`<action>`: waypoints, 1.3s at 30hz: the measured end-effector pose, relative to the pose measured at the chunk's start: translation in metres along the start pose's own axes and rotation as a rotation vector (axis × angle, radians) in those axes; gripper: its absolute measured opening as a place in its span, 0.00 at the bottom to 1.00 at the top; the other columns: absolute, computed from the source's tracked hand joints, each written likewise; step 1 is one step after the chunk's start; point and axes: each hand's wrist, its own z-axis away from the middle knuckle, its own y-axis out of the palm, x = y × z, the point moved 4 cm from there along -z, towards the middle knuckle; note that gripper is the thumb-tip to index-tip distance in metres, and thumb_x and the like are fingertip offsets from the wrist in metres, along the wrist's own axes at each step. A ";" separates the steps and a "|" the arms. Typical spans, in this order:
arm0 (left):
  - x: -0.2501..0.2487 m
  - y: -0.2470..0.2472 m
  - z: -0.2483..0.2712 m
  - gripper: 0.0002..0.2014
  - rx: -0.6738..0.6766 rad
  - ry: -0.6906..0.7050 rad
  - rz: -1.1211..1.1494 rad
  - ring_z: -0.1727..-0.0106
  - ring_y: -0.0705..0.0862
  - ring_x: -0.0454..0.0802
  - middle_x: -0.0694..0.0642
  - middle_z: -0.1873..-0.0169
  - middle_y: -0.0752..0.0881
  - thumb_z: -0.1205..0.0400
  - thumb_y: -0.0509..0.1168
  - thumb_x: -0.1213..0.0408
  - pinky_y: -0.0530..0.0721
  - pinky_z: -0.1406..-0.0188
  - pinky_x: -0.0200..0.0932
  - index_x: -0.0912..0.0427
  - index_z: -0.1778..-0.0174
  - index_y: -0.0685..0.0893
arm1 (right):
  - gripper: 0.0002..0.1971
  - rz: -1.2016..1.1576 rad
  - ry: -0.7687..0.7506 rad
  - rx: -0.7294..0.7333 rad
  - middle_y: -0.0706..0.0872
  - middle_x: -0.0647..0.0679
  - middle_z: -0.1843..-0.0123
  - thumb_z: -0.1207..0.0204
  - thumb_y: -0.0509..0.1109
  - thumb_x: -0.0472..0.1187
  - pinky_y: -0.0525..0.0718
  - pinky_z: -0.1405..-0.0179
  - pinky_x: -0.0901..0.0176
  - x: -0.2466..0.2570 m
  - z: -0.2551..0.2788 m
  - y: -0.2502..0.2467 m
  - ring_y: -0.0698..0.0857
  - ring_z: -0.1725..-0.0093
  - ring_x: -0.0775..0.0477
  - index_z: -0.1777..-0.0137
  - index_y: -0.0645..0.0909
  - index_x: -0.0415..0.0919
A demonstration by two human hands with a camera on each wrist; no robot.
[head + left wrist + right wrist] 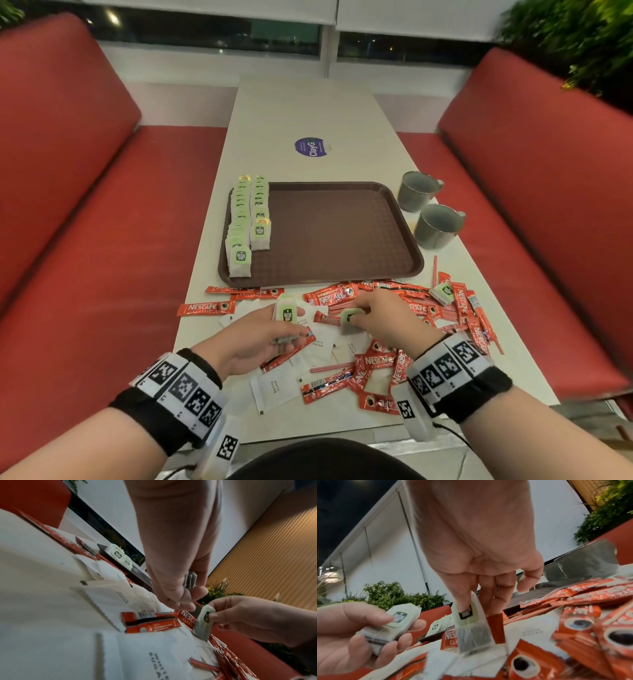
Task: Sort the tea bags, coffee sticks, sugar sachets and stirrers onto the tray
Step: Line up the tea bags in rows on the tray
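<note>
Head view: the brown plastic tray (342, 236) carries two rows of green-tagged paper tea bags (248, 219) along its left side, the rest of it bare. Red foil coffee sticks (455, 308), white paper sugar sachets (274, 390) and thin red stirrers (435, 270) lie mixed on the pale table (301, 109) at its near edge. The left hand (255, 337) grips a small stack of tea bags (286, 313); the right hand (380, 317) pinches a single tea bag (350, 320) above the heap. One more green-tagged bag (444, 292) sits among the sticks further right and could be missed.

Left wrist view: the stack (190, 580) is clamped edge-on between thumb and fingers; adding another bag means loosening that clamp, so the pile may fan out and drop.

Right wrist view: the single bag (470, 623) hangs from thumb and fingertip by its tag end. Its lower edge is close to a coffee stick, which could snag it and tear the thin paper.
</note>
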 end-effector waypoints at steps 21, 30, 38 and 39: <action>-0.001 0.055 -0.031 0.26 0.105 -0.076 -0.031 0.51 0.90 0.61 0.70 0.50 0.89 0.35 0.73 0.74 0.91 0.60 0.48 0.72 0.39 0.79 | 0.11 -0.546 -0.077 -0.246 0.84 0.59 0.57 0.22 0.70 0.38 0.79 0.57 0.66 -0.077 0.055 -0.048 0.82 0.61 0.60 0.55 0.80 0.58; -0.008 0.078 -0.044 0.23 0.052 -0.049 -0.020 0.60 0.92 0.55 0.65 0.60 0.91 0.36 0.72 0.75 0.89 0.71 0.42 0.69 0.44 0.81 | 0.14 -0.076 -0.014 -0.158 0.80 0.60 0.49 0.29 0.77 0.47 0.75 0.49 0.67 -0.158 0.091 -0.044 0.77 0.50 0.60 0.43 0.84 0.51; -0.009 0.111 -0.051 0.31 0.058 -0.038 -0.076 0.54 0.90 0.56 0.66 0.52 0.89 0.38 0.77 0.73 0.89 0.66 0.42 0.68 0.37 0.80 | 0.25 0.387 -0.194 -0.103 0.75 0.51 0.35 0.26 0.69 0.58 0.68 0.34 0.49 -0.127 0.080 -0.011 0.70 0.33 0.46 0.32 0.75 0.47; -0.009 0.114 -0.051 0.34 0.062 -0.038 -0.079 0.54 0.90 0.57 0.66 0.52 0.89 0.41 0.79 0.72 0.89 0.66 0.42 0.68 0.37 0.79 | 0.24 0.390 -0.185 -0.101 0.75 0.50 0.35 0.25 0.69 0.56 0.67 0.33 0.48 -0.126 0.079 -0.009 0.70 0.33 0.45 0.33 0.76 0.46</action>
